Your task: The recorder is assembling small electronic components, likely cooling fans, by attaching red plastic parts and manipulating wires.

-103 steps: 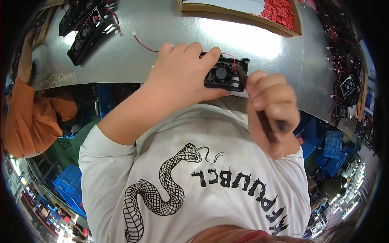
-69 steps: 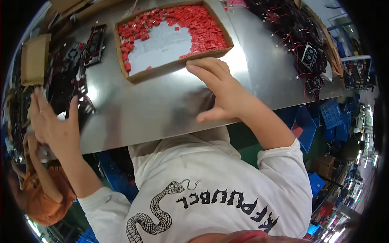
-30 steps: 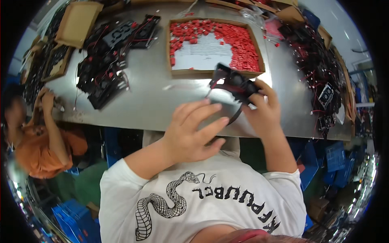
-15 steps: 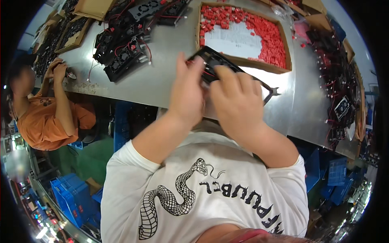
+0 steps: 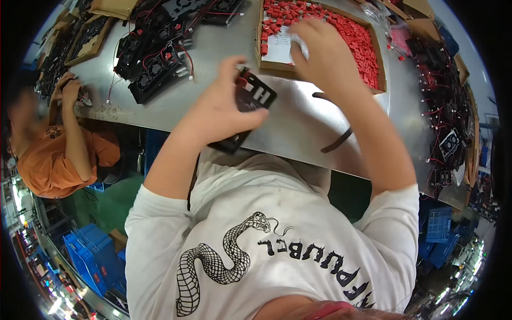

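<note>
My left hand [image 5: 221,109] grips a black plastic fan housing [image 5: 258,96], with pale shapes on its face and a bit of red wire at its top. The housing is tilted over the table's near edge, and its lower end shows beneath my palm. Over a shallow cardboard tray [image 5: 270,65] of small red connectors [image 5: 346,32], my right hand [image 5: 328,56] has its thumb apart from the bent fingers. It is slightly blurred, and I see nothing held in it. Dark pliers handles [image 5: 337,141] lie on the metal table, their head hidden under my right forearm.
Several black fan units [image 5: 154,69] with red wires are heaped at the left of the metal table [image 5: 213,48]. More wired parts [image 5: 448,112] line the right side. A person in an orange shirt [image 5: 58,160] works at far left. Blue crates [image 5: 90,256] stand below.
My right hand has left the fan housing and moved up and away to the tray of red connectors. My left hand has drawn the housing left and nearer, turning it.
</note>
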{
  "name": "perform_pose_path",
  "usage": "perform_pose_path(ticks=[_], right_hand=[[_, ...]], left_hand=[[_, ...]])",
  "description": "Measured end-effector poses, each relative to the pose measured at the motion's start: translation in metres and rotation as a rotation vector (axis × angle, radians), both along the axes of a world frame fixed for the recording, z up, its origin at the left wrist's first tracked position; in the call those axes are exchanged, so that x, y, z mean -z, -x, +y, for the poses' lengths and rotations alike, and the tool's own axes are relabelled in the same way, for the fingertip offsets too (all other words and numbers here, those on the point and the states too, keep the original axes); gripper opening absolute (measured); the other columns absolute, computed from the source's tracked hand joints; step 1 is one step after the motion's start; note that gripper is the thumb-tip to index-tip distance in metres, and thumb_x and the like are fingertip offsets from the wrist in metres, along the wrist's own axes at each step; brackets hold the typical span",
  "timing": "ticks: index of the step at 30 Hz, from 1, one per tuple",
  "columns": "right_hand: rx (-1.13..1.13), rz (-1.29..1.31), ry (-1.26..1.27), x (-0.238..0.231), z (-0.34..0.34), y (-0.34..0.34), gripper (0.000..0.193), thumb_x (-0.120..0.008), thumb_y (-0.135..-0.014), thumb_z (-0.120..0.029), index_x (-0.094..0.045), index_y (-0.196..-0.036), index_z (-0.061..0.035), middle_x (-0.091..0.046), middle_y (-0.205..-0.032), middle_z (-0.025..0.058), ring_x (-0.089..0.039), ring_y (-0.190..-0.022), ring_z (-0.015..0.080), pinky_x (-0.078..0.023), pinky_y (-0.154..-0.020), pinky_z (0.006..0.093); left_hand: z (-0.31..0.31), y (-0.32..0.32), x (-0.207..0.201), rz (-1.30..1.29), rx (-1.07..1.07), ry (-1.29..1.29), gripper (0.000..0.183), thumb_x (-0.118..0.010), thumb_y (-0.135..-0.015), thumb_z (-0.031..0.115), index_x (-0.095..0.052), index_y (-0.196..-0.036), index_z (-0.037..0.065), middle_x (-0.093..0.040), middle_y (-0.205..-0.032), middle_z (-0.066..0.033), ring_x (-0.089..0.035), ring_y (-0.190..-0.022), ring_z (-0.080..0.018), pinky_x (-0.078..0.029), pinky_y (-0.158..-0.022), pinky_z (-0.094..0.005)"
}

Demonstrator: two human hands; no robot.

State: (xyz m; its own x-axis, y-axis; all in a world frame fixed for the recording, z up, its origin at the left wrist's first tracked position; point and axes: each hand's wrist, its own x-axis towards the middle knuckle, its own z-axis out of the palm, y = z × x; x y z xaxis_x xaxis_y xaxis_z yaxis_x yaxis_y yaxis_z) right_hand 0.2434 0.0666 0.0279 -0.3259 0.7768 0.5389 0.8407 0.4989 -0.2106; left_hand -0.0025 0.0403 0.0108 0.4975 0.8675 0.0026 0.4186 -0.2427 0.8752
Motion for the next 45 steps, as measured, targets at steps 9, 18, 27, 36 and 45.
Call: perform_pose_path(ticks=[9, 18, 27, 36, 45], right_hand=[[0.202, -0.216, 0.208, 0.067, 0.096, -0.054, 0.034, -0.059, -0.095, -0.014, -0.066, -0.128, -0.0062, -0.063, -0.126, 0.0148, -0.064, -0.113, 0.036, -0.054, -0.097, 0.0453], [0.237, -0.155, 0.227, 0.065, 0.087, -0.043, 0.028, -0.059, -0.096, -0.016, -0.065, -0.122, -0.0081, -0.062, -0.12, 0.0142, -0.065, -0.109, 0.0366, -0.054, -0.094, 0.0466], [0.222, 0.233, 0.171, 0.016, 0.031, -0.022, 0.031, -0.064, -0.091, -0.016, -0.068, -0.119, -0.0059, -0.063, -0.107, 0.0128, -0.065, -0.096, 0.027, -0.053, -0.086, 0.0379], [0.236, 0.573, 0.642, 0.023, -0.074, -0.015, 0.021, -0.055, -0.101, -0.009, -0.064, -0.118, -0.0006, -0.068, -0.093, 0.0076, -0.058, -0.081, 0.0124, -0.048, -0.075, 0.0264], [0.147, 0.556, 0.619, 0.038, -0.131, -0.005, 0.025, -0.056, -0.102, -0.007, -0.058, -0.126, -0.0005, -0.071, -0.103, 0.0109, -0.065, -0.084, 0.0156, -0.052, -0.08, 0.0289]], left_hand=[[0.0, -0.025, 0.026, 0.418, -0.01, -0.613, 0.055, -0.078, -0.085, 0.036, -0.053, -0.117, -0.001, -0.061, -0.104, -0.0216, -0.06, -0.099, -0.0407, -0.05, -0.086, -0.0511], [0.019, -0.029, 0.042, 0.141, -0.149, -0.559, 0.014, -0.062, -0.092, 0.005, -0.052, -0.099, 0.001, -0.06, -0.103, -0.0211, -0.057, -0.096, -0.0429, -0.047, -0.082, -0.0512], [0.021, -0.026, 0.046, -0.02, 0.072, -0.704, 0.03, -0.062, -0.091, 0.003, -0.055, -0.119, -0.001, -0.059, -0.115, -0.0185, -0.056, -0.106, -0.0409, -0.048, -0.092, -0.0466], [0.002, -0.031, 0.043, 0.359, -0.263, -0.62, 0.101, -0.087, -0.07, 0.051, -0.038, -0.145, 0.005, -0.041, -0.14, -0.0225, -0.054, -0.117, -0.0459, -0.05, -0.094, -0.0521], [-0.049, -0.018, 0.01, 0.859, -0.146, -0.393, 0.098, -0.083, -0.069, 0.059, -0.045, -0.141, 0.004, -0.053, -0.128, -0.0166, -0.056, -0.116, -0.0351, -0.051, -0.092, -0.0507]])
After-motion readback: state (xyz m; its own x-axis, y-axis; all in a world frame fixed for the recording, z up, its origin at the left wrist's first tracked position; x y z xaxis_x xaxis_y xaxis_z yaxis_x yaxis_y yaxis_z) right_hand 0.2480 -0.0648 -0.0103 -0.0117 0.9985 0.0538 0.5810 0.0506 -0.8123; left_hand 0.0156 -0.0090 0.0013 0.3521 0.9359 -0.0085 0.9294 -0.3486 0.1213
